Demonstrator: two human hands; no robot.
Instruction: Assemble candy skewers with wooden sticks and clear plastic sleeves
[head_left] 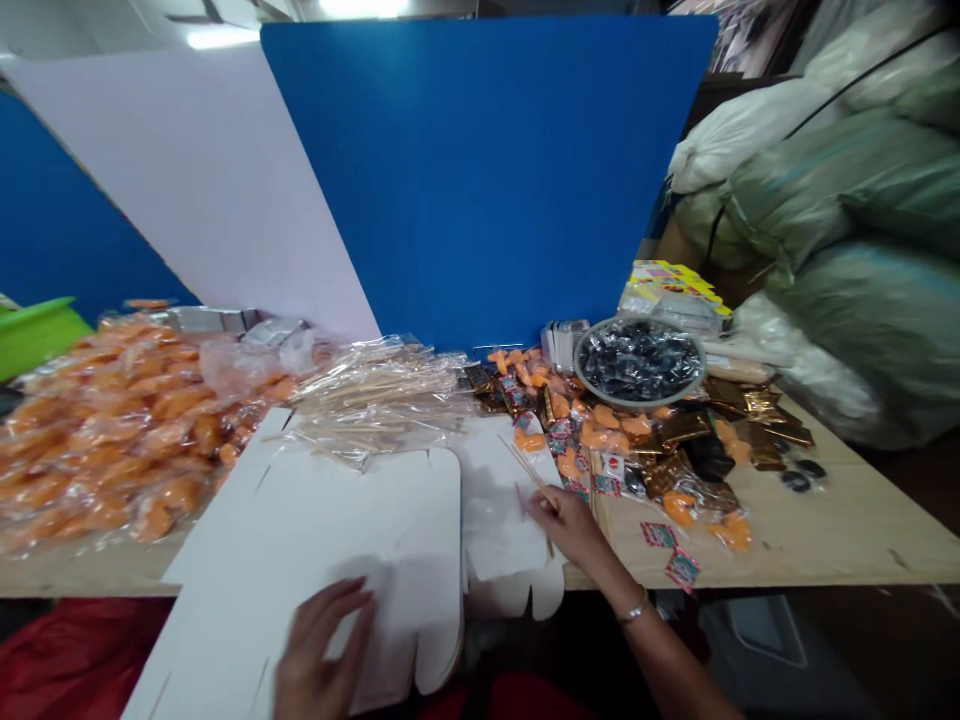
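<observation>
My right hand (562,515) has its fingers clamped on thin sticks (523,462), right of the large white cardboard (315,530). Stick long axis: diagonal, free tips pointing away from me and leftward. My left hand (322,645), fingers apart from thumb, is at the cardboard's near part. The cardboard overhangs the counter's (840,520) near edge. Blue panel (480,180): upright behind the cardboard. Widest exposed wood: far right of it.

Pale table (862,530) — bagged orange pieces (165,400), white cardboard (300,530), dark discs (796,481) (seemingly wrapped).

No legible text; print on small packets (682,569) too blurred to read.
</observation>
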